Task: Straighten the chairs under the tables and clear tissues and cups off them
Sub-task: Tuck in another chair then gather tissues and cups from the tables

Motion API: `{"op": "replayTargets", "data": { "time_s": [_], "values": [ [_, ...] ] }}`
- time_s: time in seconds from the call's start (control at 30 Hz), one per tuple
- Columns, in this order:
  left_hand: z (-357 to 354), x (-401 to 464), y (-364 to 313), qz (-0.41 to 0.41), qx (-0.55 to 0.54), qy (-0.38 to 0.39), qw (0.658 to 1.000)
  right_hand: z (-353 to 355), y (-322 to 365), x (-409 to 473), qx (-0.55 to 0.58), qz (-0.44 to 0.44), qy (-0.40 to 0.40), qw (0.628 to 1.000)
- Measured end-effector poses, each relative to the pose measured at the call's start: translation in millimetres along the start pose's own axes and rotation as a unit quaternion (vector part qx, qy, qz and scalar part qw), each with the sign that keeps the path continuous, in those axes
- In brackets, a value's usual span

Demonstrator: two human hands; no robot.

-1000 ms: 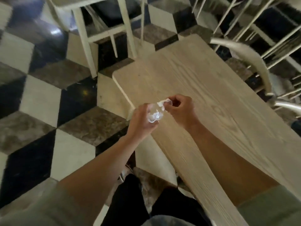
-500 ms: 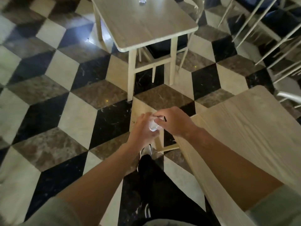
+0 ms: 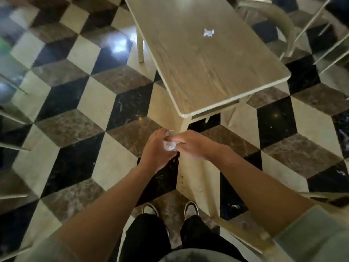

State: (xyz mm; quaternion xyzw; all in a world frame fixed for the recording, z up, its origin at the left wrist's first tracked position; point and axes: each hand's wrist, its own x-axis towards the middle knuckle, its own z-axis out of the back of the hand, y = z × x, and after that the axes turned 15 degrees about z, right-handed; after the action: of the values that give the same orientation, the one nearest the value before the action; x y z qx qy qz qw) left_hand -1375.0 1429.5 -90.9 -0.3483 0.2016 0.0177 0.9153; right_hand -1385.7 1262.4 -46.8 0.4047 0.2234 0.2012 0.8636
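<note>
Both hands meet in front of me over the floor around a small clear plastic cup (image 3: 169,144). My left hand (image 3: 155,150) grips the cup from the left. My right hand (image 3: 190,146) has its fingers curled at the cup's right side and rim; whether it still pinches the tissue I cannot tell. Ahead stands a light wooden table (image 3: 198,59), and a crumpled white tissue (image 3: 208,32) lies on its top near the far right. A pale chair (image 3: 272,17) with a curved back stands at the table's right side.
The floor is tiled in black, brown and cream diamonds. Chair legs and rails (image 3: 324,35) fill the upper right. Thin furniture edges (image 3: 11,118) stick in from the left. The edge of another table (image 3: 245,237) runs at the lower right beside my legs.
I have turned away from the near table and moved toward the second table, which now fills the upper middle. My hands stay together around the cup; the tissue that showed at my right fingers is out of sight.
</note>
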Motion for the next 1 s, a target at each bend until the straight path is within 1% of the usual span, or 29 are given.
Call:
{"op": "replayTargets", "data": {
  "time_s": [0.03, 0.1, 0.17, 0.23, 0.3, 0.33, 0.37, 0.47, 0.5, 0.57, 0.67, 0.7, 0.77, 0.8, 0.83, 0.87, 0.9, 0.97, 1.0],
  "values": [
    [20.0, 31.6, 5.1, 0.018, -0.016, -0.005, 1.000, 14.9, 1.5, 37.5, -0.013, 0.011, -0.021, 1.000],
    [35.0, 61.1, 2.2, 0.016, -0.038, -0.014, 0.999, 28.6, -0.5, 68.1, -0.049, 0.040, -0.052, 0.997],
    [64.0, 116.3, 7.5, 0.015, -0.055, -0.017, 0.998, 42.6, -4.7, 132.0, -0.091, 0.026, -0.006, 0.995],
    [92.3, 172.8, 12.0, 0.005, -0.061, -0.001, 0.998, 52.0, -5.3, 191.0, -0.128, -0.003, 0.050, 0.991],
    [116.9, 212.8, 10.5, -0.007, -0.057, 0.012, 0.998, 66.9, -1.6, 233.8, -0.143, -0.010, 0.053, 0.988],
    [131.9, 232.4, 11.7, -0.001, -0.059, 0.017, 0.998, 76.6, 2.5, 254.7, -0.140, -0.008, 0.037, 0.989],
    [152.2, 261.8, 11.2, -0.001, -0.054, 0.018, 0.998, 92.2, 4.5, 281.5, -0.134, 0.002, 0.001, 0.991],
    [192.2, 319.5, 11.7, -0.004, -0.038, 0.005, 0.999, 127.2, 1.0, 316.4, -0.112, 0.068, -0.112, 0.985],
    [203.5, 349.5, 6.1, -0.010, -0.034, 0.016, 0.999, 144.9, -6.6, 327.4, -0.108, 0.061, -0.148, 0.981],
    [213.7, 401.2, -13.5, -0.018, -0.021, 0.043, 0.999, 176.0, -31.0, 338.4, -0.130, 0.006, -0.199, 0.971],
    [213.7, 462.1, -47.9, -0.055, 0.005, 0.071, 0.996, 215.8, -85.1, 346.6, -0.174, -0.081, -0.272, 0.943],
    [205.5, 493.4, -64.8, -0.077, 0.012, 0.090, 0.993, 235.8, -113.5, 351.7, -0.181, -0.133, -0.285, 0.932],
    [201.6, 525.1, -84.4, -0.128, 0.022, 0.110, 0.985, 256.7, -149.7, 357.8, -0.215, -0.213, -0.274, 0.913],
    [198.8, 545.1, -94.4, -0.153, 0.034, 0.115, 0.981, 269.2, -174.7, 361.6, -0.244, -0.238, -0.296, 0.892],
    [191.4, 574.6, -106.6, -0.168, 0.056, 0.122, 0.977, 288.9, -204.2, 369.5, -0.251, -0.268, -0.348, 0.863],
    [187.0, 597.4, -117.3, -0.174, 0.078, 0.127, 0.973, 306.9, -229.0, 376.5, -0.224, -0.308, -0.404, 0.831],
    [181.6, 626.1, -130.5, -0.179, 0.100, 0.129, 0.970, 327.5, -251.3, 387.8, -0.198, -0.354, -0.440, 0.801],
    [177.4, 667.4, -150.4, -0.172, 0.129, 0.132, 0.968, 352.0, -283.9, 404.9, -0.160, -0.408, -0.476, 0.763],
    [174.8, 690.2, -161.6, -0.165, 0.149, 0.150, 0.963, 359.3, -302.6, 410.8, -0.145, -0.429, -0.490, 0.745]
  ]
}}
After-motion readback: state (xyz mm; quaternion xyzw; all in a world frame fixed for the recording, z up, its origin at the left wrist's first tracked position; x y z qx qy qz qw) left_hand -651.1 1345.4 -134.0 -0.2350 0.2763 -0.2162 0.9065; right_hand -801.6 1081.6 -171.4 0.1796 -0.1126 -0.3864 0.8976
